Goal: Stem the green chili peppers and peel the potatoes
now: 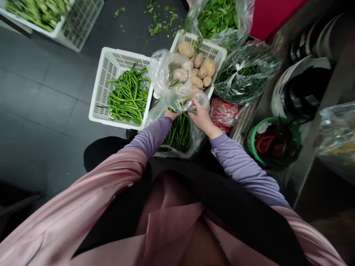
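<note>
A clear plastic bag [198, 138] full of long green peppers [179, 133] stands open in front of my knees. My left hand [172, 115] reaches in at the bag's left side, over the peppers; its fingers are mostly hidden. At the right side of the opening is my right hand [199, 113], with fingers apart at the plastic edge. To the left, a white basket [104, 88] holds more green peppers [129, 96]. Beyond the bag, another white basket [220, 55] contains potatoes [206, 68] and a clear bag [163, 70] with pale contents.
Bagged leafy greens [219, 16], a bag of dark greens [244, 74] and a bag of red peppers [223, 112] lie to the right. Further right are a green bucket [251, 140] and stacked white buckets [277, 92]. A vegetable crate [79, 26] stands at upper left.
</note>
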Action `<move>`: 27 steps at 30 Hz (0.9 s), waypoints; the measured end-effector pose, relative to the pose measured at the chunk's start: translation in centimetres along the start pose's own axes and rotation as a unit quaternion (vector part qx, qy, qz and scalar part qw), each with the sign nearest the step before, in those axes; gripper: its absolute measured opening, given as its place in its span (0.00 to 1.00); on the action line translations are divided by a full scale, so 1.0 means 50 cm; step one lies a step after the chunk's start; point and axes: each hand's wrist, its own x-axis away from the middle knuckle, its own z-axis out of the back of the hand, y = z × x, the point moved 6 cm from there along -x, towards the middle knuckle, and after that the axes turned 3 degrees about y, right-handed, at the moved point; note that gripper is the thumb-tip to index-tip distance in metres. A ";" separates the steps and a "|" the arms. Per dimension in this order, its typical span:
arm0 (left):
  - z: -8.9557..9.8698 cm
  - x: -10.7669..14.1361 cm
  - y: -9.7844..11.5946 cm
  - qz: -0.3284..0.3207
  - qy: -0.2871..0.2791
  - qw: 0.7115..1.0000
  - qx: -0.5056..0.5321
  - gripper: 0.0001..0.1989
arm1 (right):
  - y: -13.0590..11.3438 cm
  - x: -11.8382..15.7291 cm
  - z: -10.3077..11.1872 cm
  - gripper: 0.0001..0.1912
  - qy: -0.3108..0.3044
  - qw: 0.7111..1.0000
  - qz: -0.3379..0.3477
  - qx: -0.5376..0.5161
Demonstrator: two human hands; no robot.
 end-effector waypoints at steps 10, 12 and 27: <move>-0.007 0.042 0.009 0.092 -0.034 0.994 0.047 0.21 | -0.021 -0.012 0.007 0.42 -0.003 0.999 0.047 0.021; -0.018 0.061 0.016 0.108 -0.079 0.990 0.035 0.21 | -0.042 -0.009 0.012 0.46 -0.016 0.996 0.079 0.045; 0.014 0.214 0.062 0.076 -0.165 0.982 -0.048 0.18 | 0.012 -0.042 0.074 0.44 0.031 0.994 0.045 0.099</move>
